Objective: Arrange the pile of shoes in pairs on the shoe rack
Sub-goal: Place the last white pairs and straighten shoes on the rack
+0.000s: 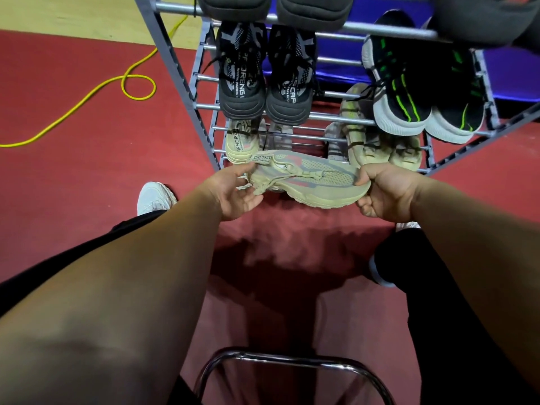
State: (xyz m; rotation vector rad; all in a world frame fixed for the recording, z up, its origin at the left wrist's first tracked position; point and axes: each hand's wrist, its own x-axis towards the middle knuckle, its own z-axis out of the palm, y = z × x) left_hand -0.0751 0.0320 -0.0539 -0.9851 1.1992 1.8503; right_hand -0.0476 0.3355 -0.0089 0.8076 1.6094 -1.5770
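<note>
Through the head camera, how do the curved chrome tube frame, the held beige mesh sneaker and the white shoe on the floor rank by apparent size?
1. curved chrome tube frame, widest, but nearest the camera, so unsure.
2. beige mesh sneaker.
3. white shoe, partly hidden.

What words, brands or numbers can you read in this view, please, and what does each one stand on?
"CAPRO": tongue strap of the held beige shoe; the smaller line beneath is too blurred.
"APRORE": tongue strap of the beige shoe on the bottom shelf.
"ORENG": strap of the left dark shoe; small print unreadable.
"CAP": strap of the right dark shoe; rest hidden.
No numbers legible.
</note>
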